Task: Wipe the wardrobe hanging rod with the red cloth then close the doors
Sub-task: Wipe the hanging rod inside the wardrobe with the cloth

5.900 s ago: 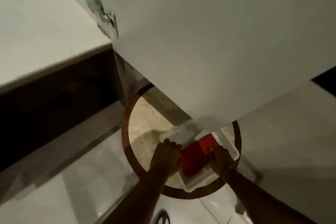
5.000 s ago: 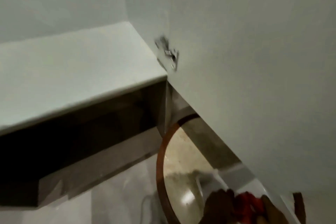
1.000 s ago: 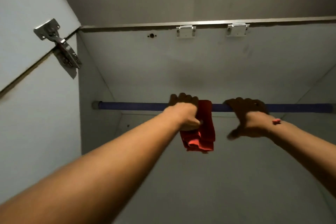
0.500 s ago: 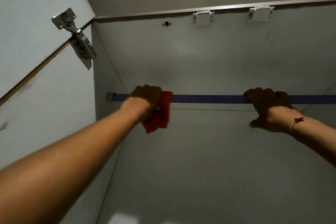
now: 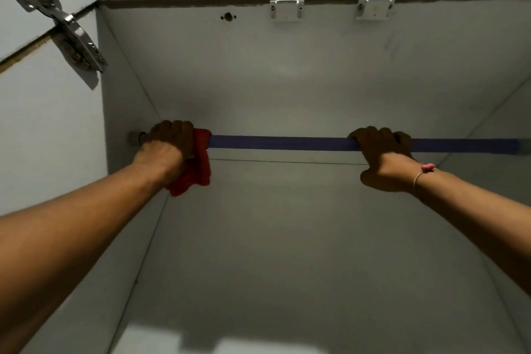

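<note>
Left hand: the left hand [image 5: 169, 144] is curled around the hanging rod [image 5: 281, 143] with the red cloth [image 5: 195, 167] pinched between palm and rod, loose folds hanging below the fist
Right hand: the right hand [image 5: 383, 158] grips the bare rod far to the right, fingers closed over the top, no cloth in it
Rod: blue, its long axis running level from left to right across the wardrobe, its socket [image 5: 133, 138] in the left wall
Key relation: the cloth sits at the rod's far left end, just beside the socket, so all the unwiped length lies to its right, towards the right hand
Next move, as I judge: slide the cloth rightwards along the rod
Doors: 1 open door with its hinge [image 5: 61, 26] shows upper left; closing not yet done
</note>
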